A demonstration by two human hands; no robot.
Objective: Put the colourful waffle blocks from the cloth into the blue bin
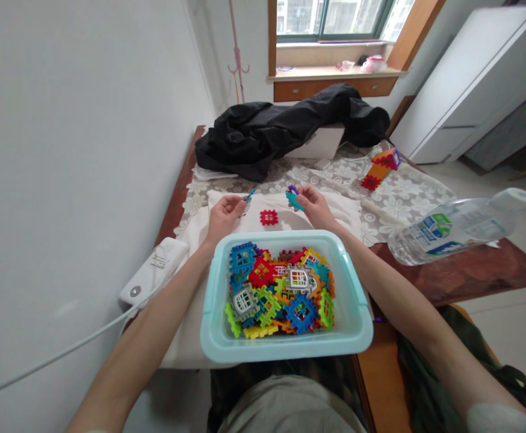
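Observation:
My left hand (225, 215) pinches a thin blue building-block tile (250, 195), seen nearly edge-on, above the white cloth (346, 210). Across from it, my right hand (316, 207) is closed on a teal building-block tile (294, 200) with a purple piece (293, 189) at its upper edge; whether these two are joined I cannot tell. Between the hands, a red square window tile (269, 217) lies flat on the cloth. Close in front of me stands a light blue plastic basket (285, 352) holding many interlocking tiles in red, blue, green, yellow, orange and grey.
A large clear plastic bottle (459, 228) stands at the right. Beyond it sits an assembled orange and red tile piece (378, 170). Black fabric (263, 132) covers a white box (319, 143) at the back. A white power strip (154, 270) with a cable lies left, beside the wall.

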